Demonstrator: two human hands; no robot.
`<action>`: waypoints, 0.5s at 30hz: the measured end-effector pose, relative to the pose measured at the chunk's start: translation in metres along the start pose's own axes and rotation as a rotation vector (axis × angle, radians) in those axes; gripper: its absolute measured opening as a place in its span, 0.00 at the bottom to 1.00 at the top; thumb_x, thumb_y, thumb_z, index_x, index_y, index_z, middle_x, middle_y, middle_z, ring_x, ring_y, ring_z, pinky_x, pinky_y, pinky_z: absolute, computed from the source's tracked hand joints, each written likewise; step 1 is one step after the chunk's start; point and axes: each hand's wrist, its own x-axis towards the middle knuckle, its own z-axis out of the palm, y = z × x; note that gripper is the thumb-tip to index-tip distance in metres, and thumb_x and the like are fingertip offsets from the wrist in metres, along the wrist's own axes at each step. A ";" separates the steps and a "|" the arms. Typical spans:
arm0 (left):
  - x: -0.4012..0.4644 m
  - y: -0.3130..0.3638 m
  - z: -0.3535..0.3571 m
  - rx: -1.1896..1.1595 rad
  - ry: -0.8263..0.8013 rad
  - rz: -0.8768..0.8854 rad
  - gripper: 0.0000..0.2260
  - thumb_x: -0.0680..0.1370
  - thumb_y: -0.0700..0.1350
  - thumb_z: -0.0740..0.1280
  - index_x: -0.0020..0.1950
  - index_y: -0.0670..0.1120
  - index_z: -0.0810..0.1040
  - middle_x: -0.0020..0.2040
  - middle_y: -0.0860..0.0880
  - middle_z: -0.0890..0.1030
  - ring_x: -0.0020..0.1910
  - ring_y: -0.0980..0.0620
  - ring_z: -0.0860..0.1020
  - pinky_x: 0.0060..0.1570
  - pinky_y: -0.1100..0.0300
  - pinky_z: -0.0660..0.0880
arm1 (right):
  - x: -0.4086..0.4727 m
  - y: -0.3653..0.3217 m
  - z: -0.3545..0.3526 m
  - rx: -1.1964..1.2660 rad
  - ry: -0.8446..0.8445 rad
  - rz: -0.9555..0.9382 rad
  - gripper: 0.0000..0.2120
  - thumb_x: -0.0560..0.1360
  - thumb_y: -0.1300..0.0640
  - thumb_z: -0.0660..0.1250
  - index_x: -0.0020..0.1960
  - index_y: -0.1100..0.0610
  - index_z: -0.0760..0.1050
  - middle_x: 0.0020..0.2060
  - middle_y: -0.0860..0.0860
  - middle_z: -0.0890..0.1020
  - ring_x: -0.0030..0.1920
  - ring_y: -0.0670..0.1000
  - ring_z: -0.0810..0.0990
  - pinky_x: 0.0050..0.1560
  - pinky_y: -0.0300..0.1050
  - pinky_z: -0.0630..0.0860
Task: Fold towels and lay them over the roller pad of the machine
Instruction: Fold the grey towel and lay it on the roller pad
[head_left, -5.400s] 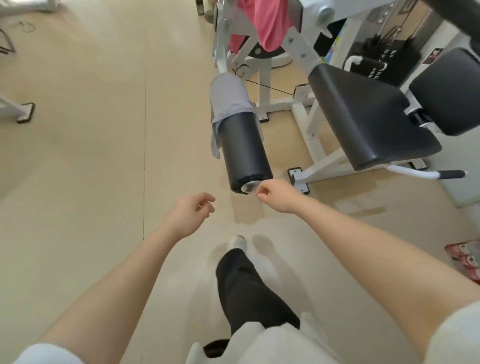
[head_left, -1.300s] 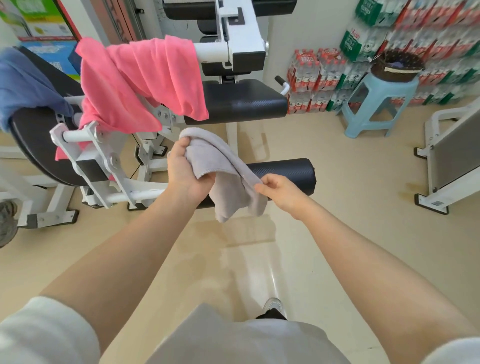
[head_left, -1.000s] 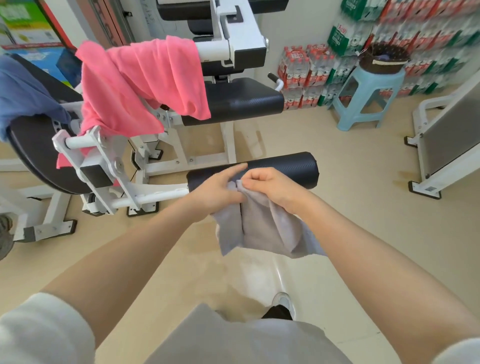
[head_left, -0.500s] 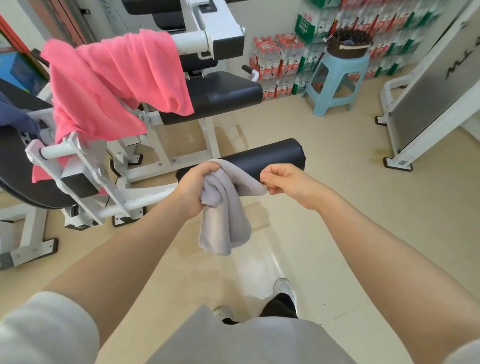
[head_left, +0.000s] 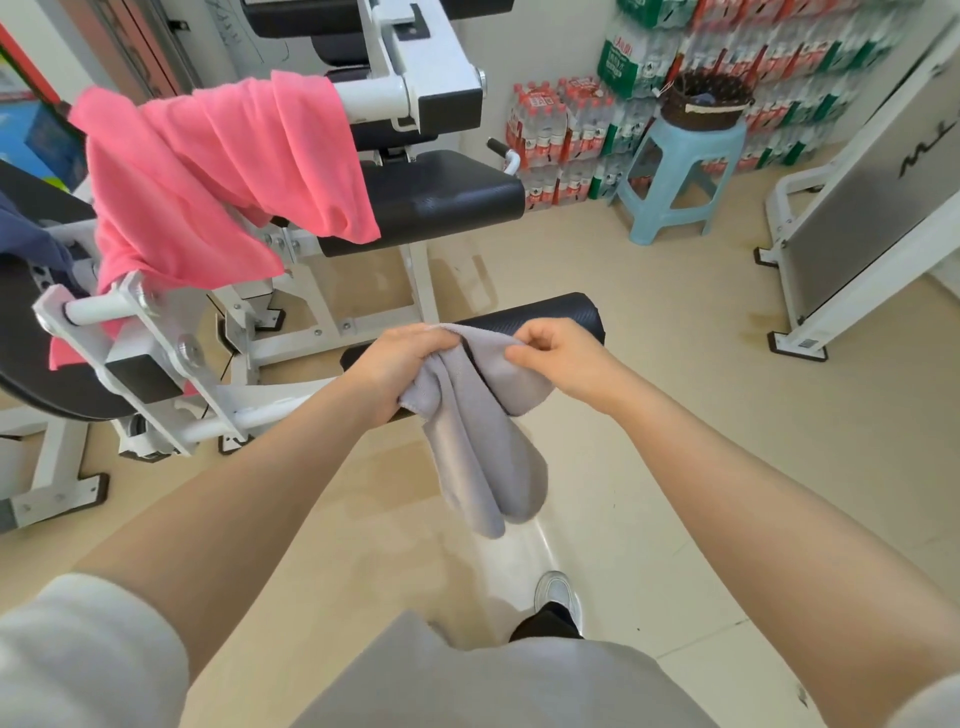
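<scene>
A grey towel (head_left: 478, 447) hangs bunched in front of the black roller pad (head_left: 561, 314) of the white machine. My left hand (head_left: 395, 364) grips its top left part. My right hand (head_left: 563, 358) pinches the top right edge just in front of the pad. The towel's lower half droops toward the floor in two folds. A pink towel (head_left: 223, 176) is draped over the upper bar of the machine. A blue cloth (head_left: 26, 239) lies at the far left on a black pad.
The black seat pad (head_left: 436, 200) sits behind the roller. A light blue stool (head_left: 675, 171) with a dark basket (head_left: 706, 101) stands at the back right before stacked bottle packs (head_left: 566, 135). Another white machine frame (head_left: 857, 208) is on the right. My shoe (head_left: 558, 597) is below.
My hands have shifted along the grey towel's top edge, now closer together; the towel hangs longer and lower in front of the roller pad. The view has swung slightly right.
</scene>
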 end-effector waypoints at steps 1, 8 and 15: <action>0.004 -0.001 0.000 0.055 0.042 0.009 0.06 0.75 0.45 0.67 0.50 0.47 0.79 0.47 0.46 0.81 0.47 0.47 0.79 0.52 0.52 0.76 | 0.001 0.001 -0.006 0.064 0.026 0.012 0.04 0.75 0.59 0.66 0.42 0.54 0.74 0.32 0.50 0.74 0.32 0.45 0.69 0.34 0.38 0.65; 0.014 0.003 0.025 0.401 -0.051 0.209 0.18 0.74 0.44 0.69 0.60 0.58 0.71 0.42 0.48 0.74 0.41 0.51 0.74 0.44 0.59 0.70 | 0.007 -0.001 -0.027 0.312 -0.156 0.130 0.19 0.76 0.64 0.63 0.64 0.50 0.69 0.26 0.47 0.69 0.24 0.43 0.67 0.24 0.35 0.64; 0.013 0.022 0.057 0.331 -0.233 0.396 0.20 0.72 0.38 0.71 0.59 0.54 0.72 0.41 0.51 0.77 0.41 0.52 0.74 0.47 0.59 0.72 | 0.016 -0.006 -0.039 0.405 -0.210 0.216 0.13 0.73 0.67 0.59 0.45 0.55 0.80 0.43 0.55 0.80 0.39 0.51 0.77 0.38 0.41 0.74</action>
